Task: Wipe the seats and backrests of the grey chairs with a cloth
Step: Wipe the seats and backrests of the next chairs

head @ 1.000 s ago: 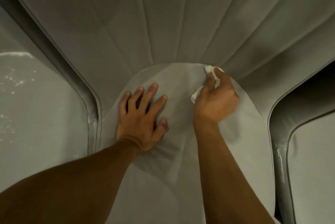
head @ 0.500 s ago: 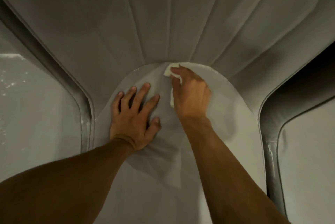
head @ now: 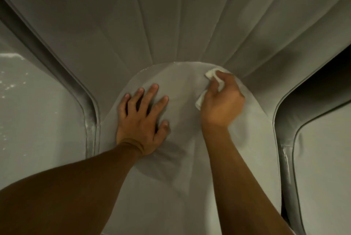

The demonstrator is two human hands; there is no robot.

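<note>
I look down on a grey chair: its pale seat (head: 190, 187) fills the middle and its channelled backrest (head: 171, 16) fans out above. My left hand (head: 142, 118) lies flat on the seat with fingers spread. My right hand (head: 222, 101) grips a small crumpled white cloth (head: 210, 74) and presses it on the seat's rear right edge, where seat meets backrest. Most of the cloth is hidden under the fingers.
The chair's curved arms run down on both sides, the left one (head: 89, 105) and the right one (head: 279, 113). A neighbouring grey chair (head: 322, 158) stands close on the right. Pale floor (head: 38, 111) shows at the left.
My right hand with the cloth swept left to the seat's rear centre, then back right along the seam. My left hand stayed flat on the seat.
</note>
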